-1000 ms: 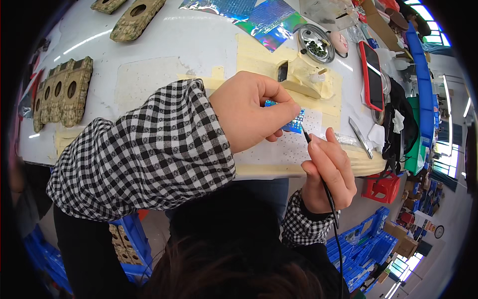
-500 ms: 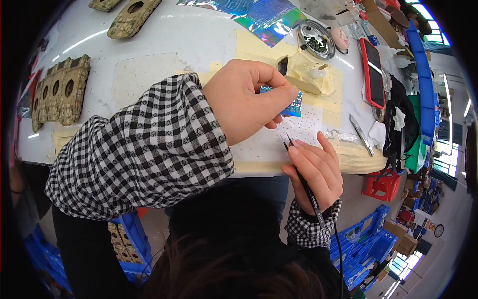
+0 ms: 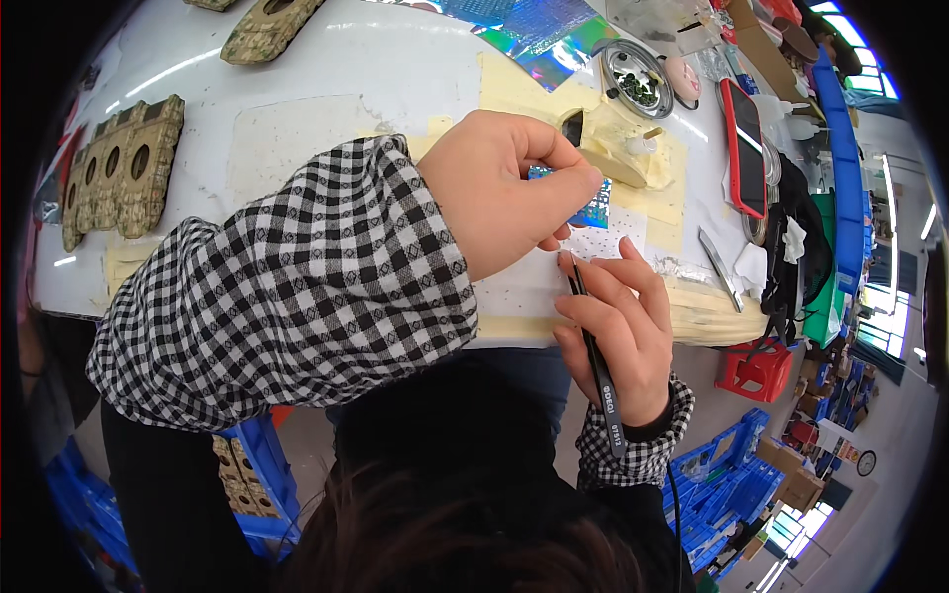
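Head view, left hand: the left hand reaches across the white table in a checked sleeve, thumb and forefinger pressed together on the top edge of a small blue glittering piece.
Head view, piece: it sits at the near middle of the table, over a white speckled sheet that lies on yellowish paper; whether it rests flat or is lifted off the sheet I cannot tell.
Head view, right hand: the right hand holds black tweezers pen-fashion, fingers wrapped and closed about the shaft, tips pointing up to the piece's lower edge.
Head view, tweezer tips: whether they grip anything cannot be told; the left fingers cover the spot.
Head view, surroundings: a round metal dish of small dark bits and a red-cased phone lie further right, well apart; tan foam trays with round holes sit at the far left.
Step in hand (judgement): fine placing or picking work on the blue piece, steadied by the left hand.
Next move calls for (judgement): a steady left pinch, and small, controlled travel of the tweezer tips at the piece's edge without dragging the sheet beneath.
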The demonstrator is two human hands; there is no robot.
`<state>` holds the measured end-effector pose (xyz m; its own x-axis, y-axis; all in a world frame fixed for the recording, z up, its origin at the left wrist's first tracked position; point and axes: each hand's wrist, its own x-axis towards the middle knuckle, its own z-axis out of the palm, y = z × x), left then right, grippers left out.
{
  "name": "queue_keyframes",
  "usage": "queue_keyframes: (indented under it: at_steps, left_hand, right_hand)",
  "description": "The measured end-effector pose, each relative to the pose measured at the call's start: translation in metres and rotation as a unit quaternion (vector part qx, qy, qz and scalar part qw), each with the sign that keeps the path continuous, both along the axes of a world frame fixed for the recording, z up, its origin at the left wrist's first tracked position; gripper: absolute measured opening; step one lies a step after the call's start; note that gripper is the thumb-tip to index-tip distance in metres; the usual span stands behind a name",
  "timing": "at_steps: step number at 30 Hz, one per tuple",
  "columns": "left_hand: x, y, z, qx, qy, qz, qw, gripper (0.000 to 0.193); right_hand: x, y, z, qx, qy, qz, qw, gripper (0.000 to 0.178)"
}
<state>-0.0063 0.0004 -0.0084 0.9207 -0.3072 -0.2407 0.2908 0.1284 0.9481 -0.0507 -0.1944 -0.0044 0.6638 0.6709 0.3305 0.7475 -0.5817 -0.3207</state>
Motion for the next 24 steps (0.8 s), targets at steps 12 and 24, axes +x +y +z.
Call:
queue_keyframes:
  at_steps: [12,24]
  left_hand:
    - [-0.001,0.001,0.004,-0.038,0.035,-0.039,0.998,0.029]
    - [0.001,0.002,0.002,-0.088,0.069,-0.096,0.989,0.027]
  right_hand:
    - [-0.007,-0.001,-0.001,0.206,-0.05,-0.094,0.973,0.041]
    - [0.01,-0.003,-0.014,0.242,-0.063,-0.081,0.965,0.031]
